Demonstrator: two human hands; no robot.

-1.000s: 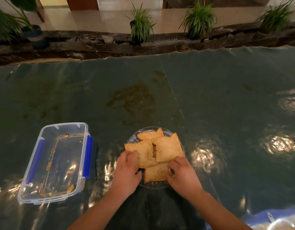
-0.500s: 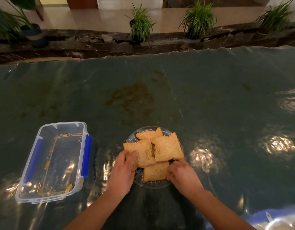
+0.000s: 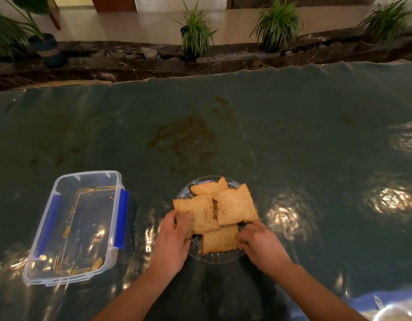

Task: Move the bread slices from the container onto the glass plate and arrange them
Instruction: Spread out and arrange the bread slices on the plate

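Observation:
Several brown bread slices (image 3: 235, 206) lie overlapping on a small round glass plate (image 3: 201, 181) near the table's front edge. My left hand (image 3: 173, 239) rests at the plate's left side, fingers curled on the near corner of the left slice (image 3: 201, 212). On the plate's right side, my right hand (image 3: 261, 245) pinches the right edge of the nearest slice (image 3: 220, 240). The clear plastic container (image 3: 61, 280) with blue clips stands to the left and holds only crumbs.
The table wears a shiny dark green plastic cover (image 3: 293, 147) with a brown stain (image 3: 184, 137) beyond the plate. Potted plants (image 3: 195, 31) line a stone ledge past the far edge. A blue-and-white bag (image 3: 390, 309) shows at the bottom right corner.
Both hands shifted slightly at the plate's edges, and the near and left slices were nudged a little. The container has not moved.

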